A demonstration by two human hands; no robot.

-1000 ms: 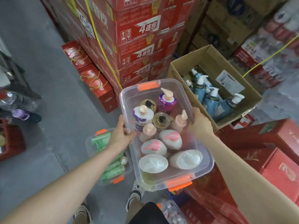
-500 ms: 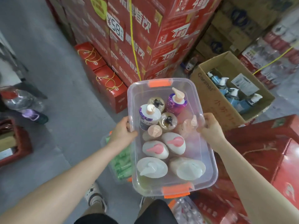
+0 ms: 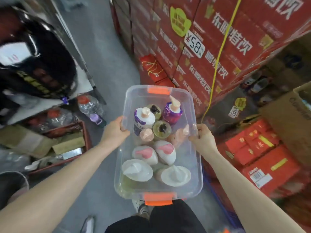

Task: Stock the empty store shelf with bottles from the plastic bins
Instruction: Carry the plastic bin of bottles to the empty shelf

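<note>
Item: clear plastic bin (image 3: 196, 158) with orange latches at its near and far ends, held off the grey floor (image 3: 104, 61) in front of the person's body, lengthwise away from the viewer.

Grip: left hand (image 3: 115, 132) is clamped on the bin's left rim, fingers curled over the edge; right hand (image 3: 202, 137) is clamped on the right rim in the same way. Both arms are bare and stretched forward.

Contents, all standing upright inside the bin:
- two white pump bottles (image 3: 137, 169), near end, side by side;
- two white bottles with pink pumps (image 3: 145, 153), just beyond them;
- peach-coloured pump bottles (image 3: 146, 134), mid-bin, one against the right wall;
- two amber bottles with black pumps (image 3: 161, 129), centre and far;
- white-and-purple bottle (image 3: 144, 119), far left;
- purple bottle with a cream pump (image 3: 172, 111), far right.

Surroundings: stacked red cartons (image 3: 218, 52) to the right and far, bearing a price tag (image 3: 195, 45) and crossed by a yellow cord (image 3: 220, 52). Cardboard box (image 3: 286, 115) at the right edge. Large water bottles (image 3: 90, 105) on the floor to the left, beside a red crate (image 3: 74, 132) of cardboard. Upper left is blurred.
</note>
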